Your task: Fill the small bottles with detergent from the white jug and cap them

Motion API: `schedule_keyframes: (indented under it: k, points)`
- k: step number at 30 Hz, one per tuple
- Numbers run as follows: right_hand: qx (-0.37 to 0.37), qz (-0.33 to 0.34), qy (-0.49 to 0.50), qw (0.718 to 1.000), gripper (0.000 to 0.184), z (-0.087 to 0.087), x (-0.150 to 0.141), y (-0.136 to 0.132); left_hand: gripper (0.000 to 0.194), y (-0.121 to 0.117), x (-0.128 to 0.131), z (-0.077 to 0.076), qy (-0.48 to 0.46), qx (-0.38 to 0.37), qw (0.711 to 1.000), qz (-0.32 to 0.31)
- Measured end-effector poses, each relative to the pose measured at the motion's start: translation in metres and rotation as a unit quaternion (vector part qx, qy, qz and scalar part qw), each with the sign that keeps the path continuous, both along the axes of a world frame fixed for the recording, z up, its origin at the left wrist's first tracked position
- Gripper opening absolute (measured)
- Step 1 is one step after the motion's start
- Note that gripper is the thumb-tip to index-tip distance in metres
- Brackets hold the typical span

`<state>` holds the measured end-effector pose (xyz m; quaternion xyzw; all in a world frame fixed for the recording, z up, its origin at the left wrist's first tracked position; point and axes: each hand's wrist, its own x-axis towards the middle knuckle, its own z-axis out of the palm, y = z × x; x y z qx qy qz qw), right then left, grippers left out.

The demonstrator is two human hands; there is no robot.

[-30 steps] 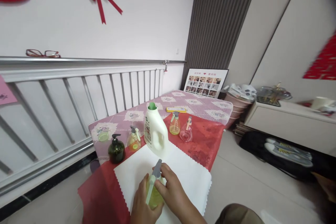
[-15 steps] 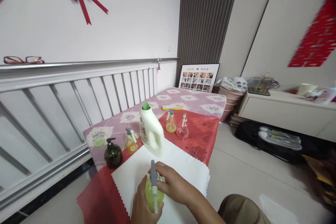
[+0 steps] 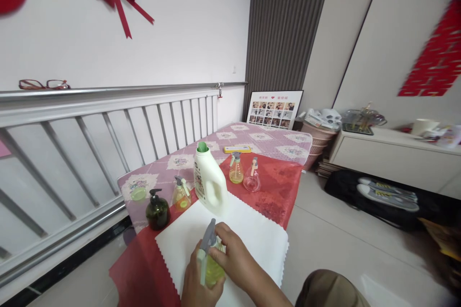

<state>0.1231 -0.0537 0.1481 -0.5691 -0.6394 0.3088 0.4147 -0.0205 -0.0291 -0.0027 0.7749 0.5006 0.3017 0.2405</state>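
A clear spray bottle with yellow-green liquid and a grey spray head is held low over the white scalloped mat. My left hand wraps round its body from the left. Fingers and thumb of my right hand close round the collar under the spray head. Just beyond stands a cream detergent jug with a green spout and no cap on top. To its left are a small spray bottle with an orange-and-green label and a dark green pump bottle.
Behind the jug, a yellow-liquid spray bottle and a pink clear spray bottle stand on the red cloth. A yellow flat box and a green lid lie on the patterned tablecloth. A white railing runs along the left.
The spray head has turned in my right hand, its nozzle end swinging to the left. My left hand still grips the bottle. The view has shifted slightly.
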Motion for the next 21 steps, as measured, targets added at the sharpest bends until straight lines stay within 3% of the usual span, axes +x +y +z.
schedule_keyframes:
  k: [4, 11, 16, 21]
  points:
    - [0.009, -0.020, 0.018, 1.000, 0.017, -0.006, -0.008, -0.002, 0.066, -0.004, 0.008, -0.001, -0.001, 0.032, 0.998, 0.046]
    - [-0.008, 0.076, 0.047, 0.996, 0.019, 0.004, 0.014, 0.001, 0.085, -0.004, 0.009, -0.010, -0.082, 0.032, 0.995, 0.052]
    - [-0.027, 0.115, 0.064, 0.991, 0.016, 0.004, 0.022, 0.008, 0.093, 0.002, 0.006, 0.004, -0.070, -0.056, 0.996, 0.018]
    - [-0.039, 0.126, 0.089, 0.987, 0.016, 0.003, 0.022, 0.011, 0.099, 0.003, 0.006, 0.019, -0.117, -0.112, 0.987, -0.013]
